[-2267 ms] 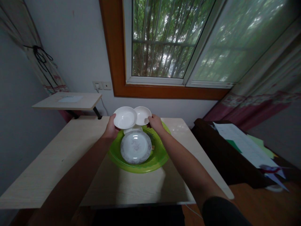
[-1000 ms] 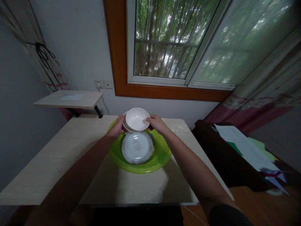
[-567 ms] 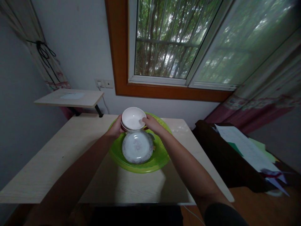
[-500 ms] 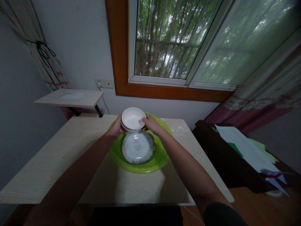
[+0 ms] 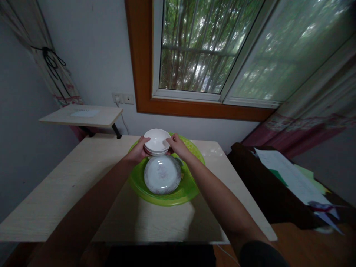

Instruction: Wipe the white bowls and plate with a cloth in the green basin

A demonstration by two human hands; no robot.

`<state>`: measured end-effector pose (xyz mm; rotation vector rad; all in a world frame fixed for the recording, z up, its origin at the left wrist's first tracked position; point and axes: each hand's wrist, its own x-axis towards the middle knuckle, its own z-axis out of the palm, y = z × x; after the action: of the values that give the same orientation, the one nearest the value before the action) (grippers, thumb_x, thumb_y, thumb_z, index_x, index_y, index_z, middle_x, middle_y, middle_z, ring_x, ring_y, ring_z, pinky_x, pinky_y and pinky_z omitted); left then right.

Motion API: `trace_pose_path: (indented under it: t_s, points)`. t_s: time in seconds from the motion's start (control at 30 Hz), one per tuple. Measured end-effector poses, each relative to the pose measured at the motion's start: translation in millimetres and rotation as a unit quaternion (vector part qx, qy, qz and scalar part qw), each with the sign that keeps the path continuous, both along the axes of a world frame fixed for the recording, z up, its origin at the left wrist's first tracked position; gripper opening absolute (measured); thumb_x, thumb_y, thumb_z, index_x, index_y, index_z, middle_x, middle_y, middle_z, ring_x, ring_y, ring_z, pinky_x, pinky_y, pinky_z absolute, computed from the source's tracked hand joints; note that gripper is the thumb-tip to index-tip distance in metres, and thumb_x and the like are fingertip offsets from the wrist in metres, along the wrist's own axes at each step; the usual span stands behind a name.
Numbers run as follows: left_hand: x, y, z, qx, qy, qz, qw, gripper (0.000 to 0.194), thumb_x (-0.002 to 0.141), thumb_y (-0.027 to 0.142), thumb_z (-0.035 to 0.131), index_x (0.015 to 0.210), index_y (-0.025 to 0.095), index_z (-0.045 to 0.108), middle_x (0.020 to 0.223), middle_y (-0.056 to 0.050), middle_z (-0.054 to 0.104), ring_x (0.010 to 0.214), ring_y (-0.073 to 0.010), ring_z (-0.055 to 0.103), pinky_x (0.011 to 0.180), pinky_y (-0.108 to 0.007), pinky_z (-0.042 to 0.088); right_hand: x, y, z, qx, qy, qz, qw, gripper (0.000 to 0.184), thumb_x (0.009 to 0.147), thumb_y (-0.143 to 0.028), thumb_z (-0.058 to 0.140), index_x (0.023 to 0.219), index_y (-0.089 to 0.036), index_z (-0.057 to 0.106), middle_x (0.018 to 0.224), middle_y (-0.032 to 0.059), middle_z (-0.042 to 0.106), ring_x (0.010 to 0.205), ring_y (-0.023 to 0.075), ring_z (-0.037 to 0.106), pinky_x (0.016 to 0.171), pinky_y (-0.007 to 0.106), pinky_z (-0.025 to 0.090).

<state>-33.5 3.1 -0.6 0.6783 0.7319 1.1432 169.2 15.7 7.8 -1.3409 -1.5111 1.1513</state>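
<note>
The person's left hand (image 5: 138, 150) curls its fingers around the left side of the white bowls (image 5: 157, 141), stacked at the far side of the green basin (image 5: 167, 201), beyond the patterned plate (image 5: 162, 174). The right hand (image 5: 178, 144) pinches their right rim.

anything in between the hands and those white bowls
Nothing visible: the left hand and right hand grip the stacked white bowls directly, one at each side. The patterned plate in the green basin lies nearer the person, not between.
</note>
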Motion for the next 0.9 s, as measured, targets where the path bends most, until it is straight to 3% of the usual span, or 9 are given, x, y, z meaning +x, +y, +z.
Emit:
trace_pose_path:
  t_s: [0.13, 0.23, 0.3, 0.37, 0.43, 0.53, 0.63, 0.73, 0.9]
  points:
    - [-1, -1, 3.5, 0.004, 0.041, 0.038, 0.998, 0.065, 0.085, 0.025, 0.055, 0.148, 0.016, 0.043, 0.125, -0.017, 0.070, 0.113, -0.0325, 0.068, 0.090, -0.050, 0.059, -1, -6, 6.9, 0.004, 0.039, 0.027, 0.999, 0.025, 0.100, -0.048, 0.047, 0.097, -0.024, 0.043, 0.073, -0.0028, 0.062, 0.054, 0.0147, 0.066, 0.044, 0.022, 0.048]
    - [-4, -1, 4.7, -0.006, 0.026, 0.049, 0.998, 0.060, 0.083, 0.026, 0.054, 0.142, 0.012, 0.049, 0.123, -0.017, 0.071, 0.114, -0.0343, 0.067, 0.090, -0.051, 0.059, 3, -3, 6.5, 0.037, 0.013, 0.003, 0.999, 0.032, 0.102, -0.051, 0.037, 0.097, -0.021, 0.050, 0.089, 0.0012, 0.067, 0.056, 0.0107, 0.065, 0.047, 0.020, 0.046]
    - [-6, 0, 4.2, -0.013, 0.020, 0.051, 0.998, 0.059, 0.083, 0.027, 0.053, 0.139, 0.010, 0.052, 0.121, -0.018, 0.071, 0.113, -0.0350, 0.068, 0.090, -0.052, 0.059, 7, 3, 1.9, 0.052, -0.052, -0.041, 0.996, 0.036, 0.104, -0.044, 0.030, 0.096, -0.019, 0.055, 0.098, 0.0046, 0.069, 0.058, 0.0097, 0.064, 0.051, 0.020, 0.046]
    - [-8, 1, 3.2, -0.012, 0.017, 0.054, 0.998, 0.058, 0.083, 0.028, 0.053, 0.138, 0.010, 0.053, 0.121, -0.017, 0.072, 0.113, -0.0348, 0.068, 0.089, -0.052, 0.059, 11, 9, -5.4, 0.043, -0.177, -0.064, 0.981, 0.032, 0.103, -0.034, 0.033, 0.098, -0.017, 0.059, 0.103, 0.0081, 0.071, 0.069, 0.0119, 0.067, 0.060, 0.022, 0.049]
    - [-9, 2, 2.0, -0.007, 0.017, 0.062, 0.998, 0.058, 0.084, 0.028, 0.052, 0.139, 0.011, 0.053, 0.122, -0.016, 0.071, 0.112, -0.0342, 0.068, 0.089, -0.052, 0.060, 13, 13, -14.0, 0.016, -0.295, -0.052, 0.954, 0.023, 0.098, -0.027, 0.046, 0.106, -0.014, 0.063, 0.111, 0.0121, 0.071, 0.090, 0.0171, 0.069, 0.073, 0.024, 0.051]
    - [-9, 3, 0.7, -0.006, 0.012, 0.064, 0.998, 0.059, 0.085, 0.031, 0.052, 0.142, 0.013, 0.050, 0.123, -0.016, 0.071, 0.113, -0.0345, 0.068, 0.089, -0.052, 0.060, 12, 16, -25.5, -0.024, -0.356, -0.012, 0.934, 0.032, 0.089, -0.026, 0.063, 0.116, -0.011, 0.066, 0.121, 0.0172, 0.070, 0.110, 0.0251, 0.066, 0.086, 0.028, 0.050]
    - [-9, 3, 0.5, -0.009, 0.002, 0.058, 0.998, 0.063, 0.086, 0.033, 0.052, 0.146, 0.015, 0.046, 0.125, -0.016, 0.070, 0.115, -0.0353, 0.067, 0.090, -0.054, 0.059, 9, 17, -31.7, -0.064, -0.360, 0.022, 0.931, 0.030, 0.086, -0.029, 0.067, 0.109, -0.012, 0.073, 0.115, 0.0169, 0.073, 0.104, 0.0266, 0.068, 0.083, 0.029, 0.052]
    - [-9, 2, 1.1, -0.013, 0.007, 0.059, 0.998, 0.064, 0.086, 0.033, 0.053, 0.147, 0.016, 0.045, 0.127, -0.016, 0.070, 0.115, -0.0351, 0.067, 0.091, -0.054, 0.058, 9, 18, -32.8, -0.105, -0.359, 0.048, 0.926, 0.021, 0.082, -0.029, 0.070, 0.092, -0.012, 0.078, 0.096, 0.0137, 0.077, 0.088, 0.0255, 0.071, 0.073, 0.027, 0.053]
    - [-8, 2, 1.8, -0.018, 0.034, 0.062, 0.997, 0.061, 0.087, 0.034, 0.053, 0.143, 0.013, 0.049, 0.126, -0.017, 0.069, 0.113, -0.0355, 0.067, 0.089, -0.055, 0.059, 8, 15, -32.8, -0.157, -0.341, 0.063, 0.925, 0.016, 0.075, -0.026, 0.074, 0.073, -0.010, 0.077, 0.072, 0.0095, 0.073, 0.066, 0.0212, 0.067, 0.058, 0.026, 0.050]
